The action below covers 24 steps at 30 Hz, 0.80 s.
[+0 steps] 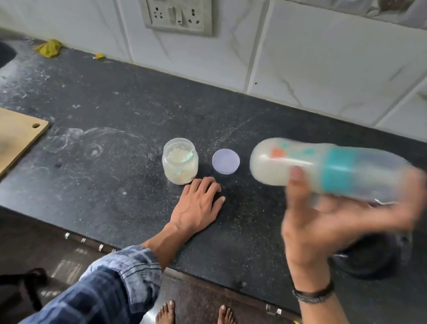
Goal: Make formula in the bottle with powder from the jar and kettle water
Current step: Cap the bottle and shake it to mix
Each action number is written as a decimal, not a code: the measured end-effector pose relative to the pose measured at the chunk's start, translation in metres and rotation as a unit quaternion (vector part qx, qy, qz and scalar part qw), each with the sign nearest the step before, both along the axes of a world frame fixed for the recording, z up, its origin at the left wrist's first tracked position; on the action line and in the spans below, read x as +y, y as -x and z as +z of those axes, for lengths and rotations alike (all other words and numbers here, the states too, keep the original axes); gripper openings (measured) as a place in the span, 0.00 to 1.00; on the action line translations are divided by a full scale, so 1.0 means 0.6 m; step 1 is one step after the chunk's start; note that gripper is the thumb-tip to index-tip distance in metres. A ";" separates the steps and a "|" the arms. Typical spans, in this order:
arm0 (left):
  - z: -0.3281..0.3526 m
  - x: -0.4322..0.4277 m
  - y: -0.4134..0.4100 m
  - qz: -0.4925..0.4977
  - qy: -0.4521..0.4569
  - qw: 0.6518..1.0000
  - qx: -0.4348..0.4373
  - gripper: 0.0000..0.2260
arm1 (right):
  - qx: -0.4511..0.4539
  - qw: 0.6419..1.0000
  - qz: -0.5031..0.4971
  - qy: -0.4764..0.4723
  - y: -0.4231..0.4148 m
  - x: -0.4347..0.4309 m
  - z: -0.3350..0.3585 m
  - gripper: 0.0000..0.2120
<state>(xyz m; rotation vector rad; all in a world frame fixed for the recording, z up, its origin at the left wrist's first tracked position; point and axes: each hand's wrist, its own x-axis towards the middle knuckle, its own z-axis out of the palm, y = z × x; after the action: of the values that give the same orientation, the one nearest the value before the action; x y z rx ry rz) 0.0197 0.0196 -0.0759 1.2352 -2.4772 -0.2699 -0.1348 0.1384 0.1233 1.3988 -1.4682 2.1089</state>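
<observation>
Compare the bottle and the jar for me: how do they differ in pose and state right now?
The bottle lies sideways in the air, blurred, gripped by the right hand; the jar stands upright on the counter, unheld, the left hand flat beside it. The bottle looks capped; the jar is open, its lid lying beside it. The bottle is longer than the jar. Both are translucent with pale contents.

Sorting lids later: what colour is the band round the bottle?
Teal. The band on the bottle shows in the head view, slightly blurred.
</observation>
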 end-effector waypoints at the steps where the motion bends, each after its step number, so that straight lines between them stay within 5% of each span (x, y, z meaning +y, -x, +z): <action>1: 0.000 -0.001 0.000 0.000 -0.001 1.000 0.002 0.13 | -0.033 0.997 0.033 -0.062 -0.014 -0.001 -0.005 0.41; 3: -0.001 -0.001 0.001 -0.005 -0.003 1.000 0.009 0.13 | -0.075 0.988 0.087 -0.102 -0.033 0.005 -0.015 0.40; 7: -0.001 -0.001 0.001 0.000 0.001 1.000 0.002 0.12 | 0.032 0.998 0.018 0.047 -0.005 0.003 -0.015 0.39; 12: 0.001 -0.002 0.001 -0.003 -0.004 1.000 0.001 0.13 | -0.116 0.980 0.061 -0.148 -0.015 -0.005 -0.062 0.42; 16: 0.003 -0.001 0.002 0.001 -0.008 1.000 -0.012 0.13 | -0.072 0.987 0.053 -0.137 0.012 -0.024 -0.095 0.40; 24: 0.005 0.000 0.003 0.003 -0.010 1.000 -0.021 0.15 | 0.012 0.922 0.078 -0.379 0.034 -0.072 -0.198 0.39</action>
<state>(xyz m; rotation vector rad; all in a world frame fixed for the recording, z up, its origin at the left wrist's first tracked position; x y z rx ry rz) 0.0181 0.0198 -0.0727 1.2680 -2.5128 -0.2715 -0.1554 0.0950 0.0045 1.8074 -2.3800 1.6276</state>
